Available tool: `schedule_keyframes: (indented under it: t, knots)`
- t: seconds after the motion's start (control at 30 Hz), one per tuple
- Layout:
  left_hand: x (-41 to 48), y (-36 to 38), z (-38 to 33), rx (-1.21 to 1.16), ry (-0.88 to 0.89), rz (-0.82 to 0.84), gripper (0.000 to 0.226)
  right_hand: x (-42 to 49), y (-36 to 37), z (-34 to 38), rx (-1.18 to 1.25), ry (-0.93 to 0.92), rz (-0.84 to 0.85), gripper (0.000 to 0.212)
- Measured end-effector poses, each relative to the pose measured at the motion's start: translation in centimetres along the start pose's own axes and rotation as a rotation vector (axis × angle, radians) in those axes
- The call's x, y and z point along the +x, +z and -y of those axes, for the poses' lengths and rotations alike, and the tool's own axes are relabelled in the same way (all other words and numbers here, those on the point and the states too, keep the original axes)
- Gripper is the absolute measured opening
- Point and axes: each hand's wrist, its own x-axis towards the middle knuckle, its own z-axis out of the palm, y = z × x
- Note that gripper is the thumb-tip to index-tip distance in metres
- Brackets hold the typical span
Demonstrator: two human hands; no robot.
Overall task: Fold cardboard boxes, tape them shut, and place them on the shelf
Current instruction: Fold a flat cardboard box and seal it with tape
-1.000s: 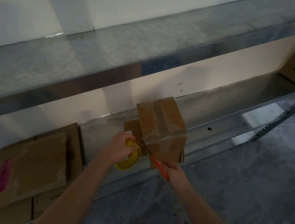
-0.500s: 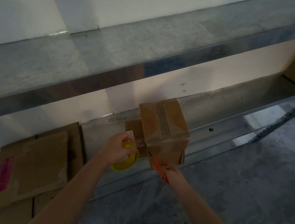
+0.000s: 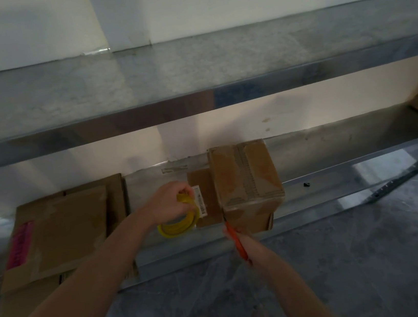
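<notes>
The metal shelf (image 3: 314,189) has 2 levels, and the lower one holds everything. A pile of flat cardboard (image 3: 64,227) lies at its left end. The folded box (image 3: 246,180) stands right of middle at the front edge, with tape along its top seam.

The left hand (image 3: 168,201) curls its fingers round the top of the yellow tape roll (image 3: 179,223), holding it just left of the box. The right hand (image 3: 250,246), nearer the box, grips an orange cutter (image 3: 235,240). The cutter's long axis runs up from the fist to the box's near left corner. The cut likely belongs in the narrow gap between roll and box, though any strand there is too faint to see.
</notes>
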Motion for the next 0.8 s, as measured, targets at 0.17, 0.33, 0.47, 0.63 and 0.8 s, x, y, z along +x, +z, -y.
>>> schedule_keyframes:
  t: [0.17, 0.33, 0.47, 0.63, 0.8]
  knots:
    - [0.0, 0.0, 0.9, 0.042, -0.025, 0.013, 0.023, -0.4, -0.3, -0.3, -0.098, -0.001, 0.061, 0.012]
    - [0.1, 0.9, 1.0, 0.035, -0.009, -0.003, 0.025, -1.0, -1.1, -1.2, -0.159, 0.016, 0.044, 0.039]
    - [0.1, 1.4, 1.3, -0.005, -0.007, -0.009, 0.026, -1.2, -3.0, -1.3, -0.323, -0.042, -0.069, 0.052]
    - [0.0, 2.2, 2.6, -0.032, -0.069, -0.125, 0.028, -1.0, -5.0, 0.1, -0.638, -0.108, -0.159, 0.061]
    - [-0.6, 2.5, 4.3, -0.032, -0.087, -0.188, 0.030, -1.0, -5.4, 0.6, -0.784, -0.179, -0.181, 0.060]
